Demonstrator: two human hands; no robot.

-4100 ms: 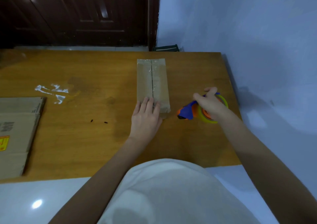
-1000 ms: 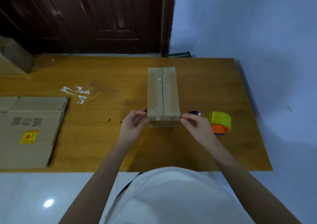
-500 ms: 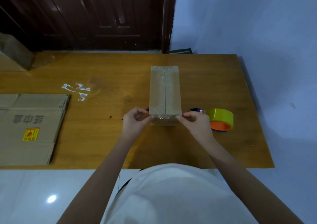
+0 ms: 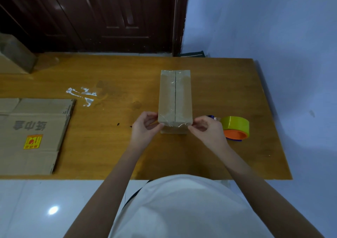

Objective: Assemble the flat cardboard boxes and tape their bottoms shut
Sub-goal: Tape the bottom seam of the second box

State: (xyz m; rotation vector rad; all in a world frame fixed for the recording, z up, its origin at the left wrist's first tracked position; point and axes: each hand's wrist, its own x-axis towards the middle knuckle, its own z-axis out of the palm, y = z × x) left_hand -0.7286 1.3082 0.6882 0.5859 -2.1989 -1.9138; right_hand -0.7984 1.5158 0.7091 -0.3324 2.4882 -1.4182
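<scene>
Nearest the camera, the person's white-shirted torso [image 4: 186, 206] filled the lower frame, with both bare forearms reaching forward over the near edge of the orange-brown wooden table [image 4: 228, 95]. The left hand [image 4: 145, 126] and the right hand [image 4: 205, 129] sat apart, one at each near corner of the small assembled brown cardboard box [image 4: 175, 99], fingers curled and pinching at the corners where the clear tape [image 4: 172, 123] folded over the near edge. The box lay directly ahead of the hands, taped face up, its long axis running straight away from the person and its flap seam down the middle along that axis; both hands were about equally near it, so either could lead, and the next move, whether pressing the tape ends down or lifting the box away, would likely start from this near end. Just right of the right hand stood the yellow-green roll of packing tape on its orange and blue dispenser [image 4: 236, 128], near the box but not touching it. Well to the left lay a stack of flat brown cardboard sheets [image 4: 34, 135] with a yellow-and-red label, seemingly awaiting assembly. Farther back, whitish tape scraps [image 4: 82, 94] clung to the tabletop, another cardboard box [image 4: 16, 55] showed at the far left corner, and a dark wooden door [image 4: 109, 15] met a pale blue wall [image 4: 255, 19].
</scene>
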